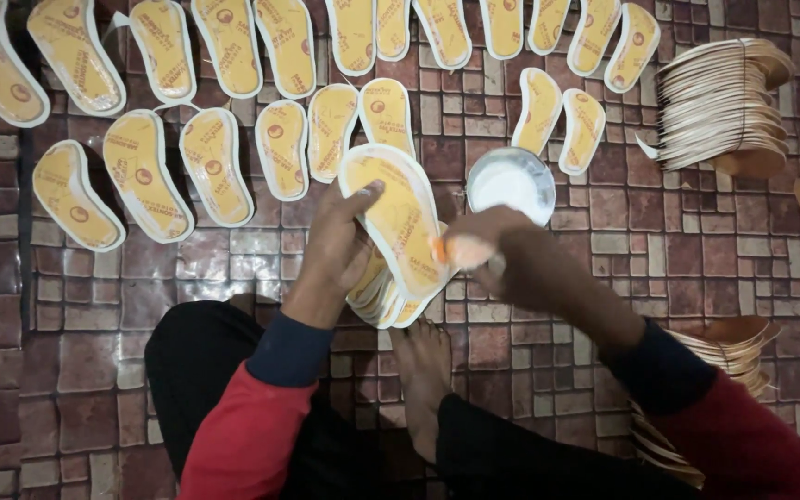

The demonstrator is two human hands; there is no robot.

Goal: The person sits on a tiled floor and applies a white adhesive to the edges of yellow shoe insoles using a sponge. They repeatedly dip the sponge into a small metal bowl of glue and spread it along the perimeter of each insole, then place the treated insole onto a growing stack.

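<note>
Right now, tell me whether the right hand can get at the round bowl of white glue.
Probably yes: the right hand sits just below the glue bowl, with nothing between them. It already grips an orange applicator, so it could likely only dip, not grasp.

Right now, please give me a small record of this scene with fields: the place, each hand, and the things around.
place: tiled floor, person seated, bare foot forward
left hand: holds the top yellow insole of a small stack
right hand: grips an orange applicator against that insole's edge
bowl: round, white contents, just behind the right hand
laid-out insoles: two rows across the floor
bundled insoles: upper right; another bundle by the right arm
</note>
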